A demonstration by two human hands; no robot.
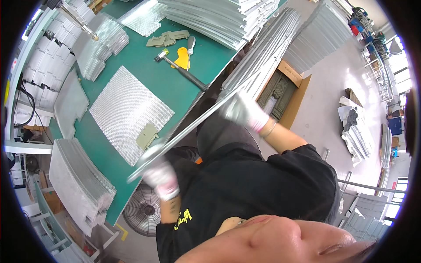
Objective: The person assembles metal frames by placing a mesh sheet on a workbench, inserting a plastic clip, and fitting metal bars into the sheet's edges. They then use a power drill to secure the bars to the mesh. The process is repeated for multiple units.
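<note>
clasping a long thin silvery strip slantwise at the edge of a green worktable, with gloved left hand closed on the strip's lower end and gloved right hand closed farther up, both blurred, near a textured silvery sheet.

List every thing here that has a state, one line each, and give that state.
Panel, held edge-on to view, slanting
Left hand, gloved, closed on the panel
Right hand, gloved, closed on the panel
Cardboard box, open, loaded
Hammer, lying on the green bench
Textured sheet, flat on the bench
Plastic piece, resting on the sheet
Fan, running or stopped, cannot tell
</note>
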